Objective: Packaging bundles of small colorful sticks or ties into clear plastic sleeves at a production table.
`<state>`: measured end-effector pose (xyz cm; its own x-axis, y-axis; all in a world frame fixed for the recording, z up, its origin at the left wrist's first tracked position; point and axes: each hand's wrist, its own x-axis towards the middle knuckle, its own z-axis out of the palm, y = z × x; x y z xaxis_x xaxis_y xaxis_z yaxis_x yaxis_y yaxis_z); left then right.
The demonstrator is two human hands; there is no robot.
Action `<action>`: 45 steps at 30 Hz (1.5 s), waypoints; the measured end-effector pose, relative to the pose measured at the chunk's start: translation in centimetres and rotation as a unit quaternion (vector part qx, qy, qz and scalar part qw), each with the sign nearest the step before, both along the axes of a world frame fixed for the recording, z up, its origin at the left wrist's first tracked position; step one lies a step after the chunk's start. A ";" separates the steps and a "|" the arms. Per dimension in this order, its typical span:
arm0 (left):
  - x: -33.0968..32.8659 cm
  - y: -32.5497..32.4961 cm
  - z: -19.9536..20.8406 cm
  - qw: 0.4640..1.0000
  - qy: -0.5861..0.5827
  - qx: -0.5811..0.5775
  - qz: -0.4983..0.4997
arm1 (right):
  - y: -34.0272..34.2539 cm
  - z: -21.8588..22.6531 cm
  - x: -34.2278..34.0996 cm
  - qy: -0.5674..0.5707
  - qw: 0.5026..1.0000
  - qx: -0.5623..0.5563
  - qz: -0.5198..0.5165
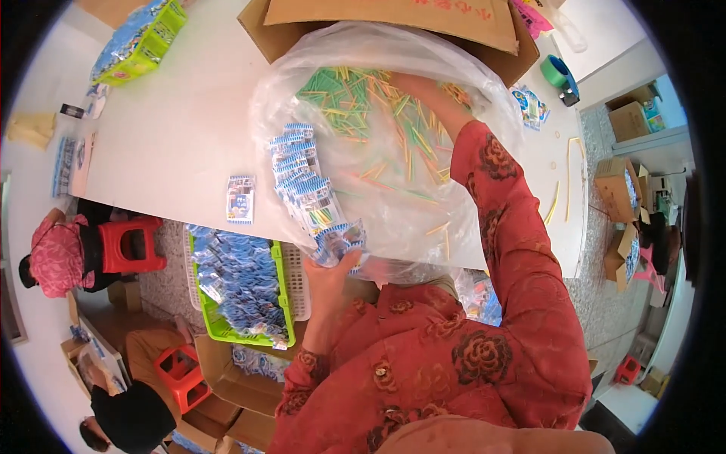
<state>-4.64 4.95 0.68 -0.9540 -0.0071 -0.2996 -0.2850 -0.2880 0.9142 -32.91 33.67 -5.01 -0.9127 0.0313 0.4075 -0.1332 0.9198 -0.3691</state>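
My left hand (330, 274) is closed on a small blue-and-white packet (338, 240) at the table's front edge. Beyond it, a row of overlapping packets (299, 170) of the same kind runs away from me over clear plastic sheeting (378, 208). My right hand (412, 83) reaches far across into a pile of thin green, yellow and orange sticks (340, 102); its fingers are hard to make out there. Loose sticks (412, 144) lie scattered on the plastic near my right forearm. One packet (240, 200) lies alone on the table to the left.
A cardboard box (393, 13) stands behind the plastic. Below the table's left edge sits a green basket (286, 303) full of packets, with an open carton (227, 378) beside it. A green tape roll (556, 72) lies far right. Two people sit at left near red stools (130, 246).
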 end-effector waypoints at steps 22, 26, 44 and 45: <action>0.5 0.8 0.3 1.000 -0.006 0.004 0.004 | -0.9 3.1 0.8 -0.186 0.978 0.095 -0.010; 0.8 1.1 0.7 1.000 -0.013 0.005 -0.020 | 2.0 3.0 3.2 -0.210 0.973 -0.087 0.049; 0.0 3.6 2.0 0.994 0.084 -0.048 -0.054 | 0.6 2.2 17.1 -0.094 0.968 -0.174 0.154; 0.1 3.6 1.8 0.993 0.077 -0.064 -0.061 | 0.5 2.9 17.4 -0.109 0.962 -0.198 0.150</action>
